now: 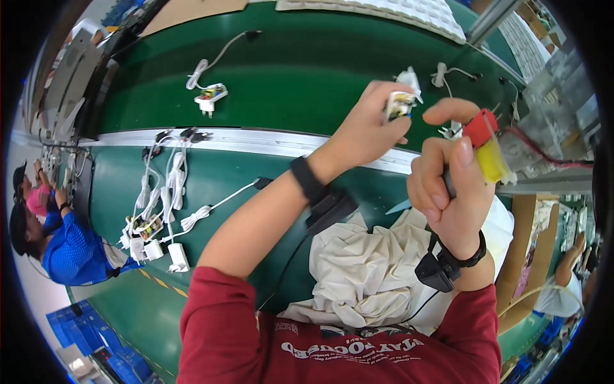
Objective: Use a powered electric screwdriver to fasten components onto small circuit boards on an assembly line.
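My left hand [364, 128] is raised over the far side of the bench, closed on a white plug adapter [400, 102] whose circuit board shows. To its right is my right hand [451, 179], its lower fingers curled round something dark grey, mostly hidden, and its index finger bent toward the left. A red block [480, 128] and a yellow piece [491, 161] with wires overlap the right fingers; whether the hand touches them I cannot tell. A blue pointed tip [399, 207] shows left of the right hand.
An opened adapter with cable [210, 96] lies on the far green surface, past a metal rail [249, 138]. Several white adapters and cables [153, 246] are at the left. Crumpled white cloth [364, 269] lies before me. A cardboard box [519, 256] stands at right; people work on both sides.
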`<control>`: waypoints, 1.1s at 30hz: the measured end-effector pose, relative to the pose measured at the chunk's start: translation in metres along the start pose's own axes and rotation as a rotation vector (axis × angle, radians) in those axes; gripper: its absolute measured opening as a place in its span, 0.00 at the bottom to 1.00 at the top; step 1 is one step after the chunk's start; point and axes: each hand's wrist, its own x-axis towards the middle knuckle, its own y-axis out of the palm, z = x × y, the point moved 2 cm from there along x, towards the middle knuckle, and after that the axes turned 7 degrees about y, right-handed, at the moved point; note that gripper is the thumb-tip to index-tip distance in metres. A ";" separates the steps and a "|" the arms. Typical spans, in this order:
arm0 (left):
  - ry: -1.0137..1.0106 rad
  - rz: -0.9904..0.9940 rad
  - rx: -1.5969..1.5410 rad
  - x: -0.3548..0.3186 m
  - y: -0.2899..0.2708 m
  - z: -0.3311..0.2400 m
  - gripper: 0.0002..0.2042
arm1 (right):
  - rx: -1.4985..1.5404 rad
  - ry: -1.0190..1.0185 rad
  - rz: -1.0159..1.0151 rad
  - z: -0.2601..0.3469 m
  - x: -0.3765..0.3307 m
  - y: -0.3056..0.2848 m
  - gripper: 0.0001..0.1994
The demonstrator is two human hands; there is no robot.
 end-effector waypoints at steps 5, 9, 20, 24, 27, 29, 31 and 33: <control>0.196 -0.008 1.384 0.010 -0.023 0.013 0.14 | 0.007 -0.028 0.041 0.006 -0.008 0.008 0.19; 0.317 -0.153 1.455 0.001 -0.035 -0.020 0.15 | 0.024 -0.024 0.044 0.007 -0.007 0.003 0.17; -0.664 -0.398 0.964 -0.065 -0.205 -0.120 0.20 | -0.004 -0.059 0.088 0.014 -0.014 0.015 0.14; -0.476 -0.235 0.810 -0.065 -0.150 -0.102 0.20 | 0.014 -0.057 0.073 0.010 -0.020 0.019 0.14; -0.297 -0.306 0.447 -0.062 -0.086 -0.092 0.17 | 0.031 -0.053 0.065 0.008 -0.016 0.013 0.14; -0.357 -0.336 0.136 -0.070 -0.045 -0.083 0.13 | 0.021 -0.054 0.042 0.007 -0.011 0.006 0.14; -0.407 -0.416 -0.083 -0.089 -0.021 -0.053 0.12 | 0.017 -0.059 0.042 0.007 -0.005 0.002 0.14; -0.447 -0.411 -0.132 -0.105 0.008 -0.035 0.12 | 0.016 -0.055 0.027 0.007 0.002 -0.003 0.14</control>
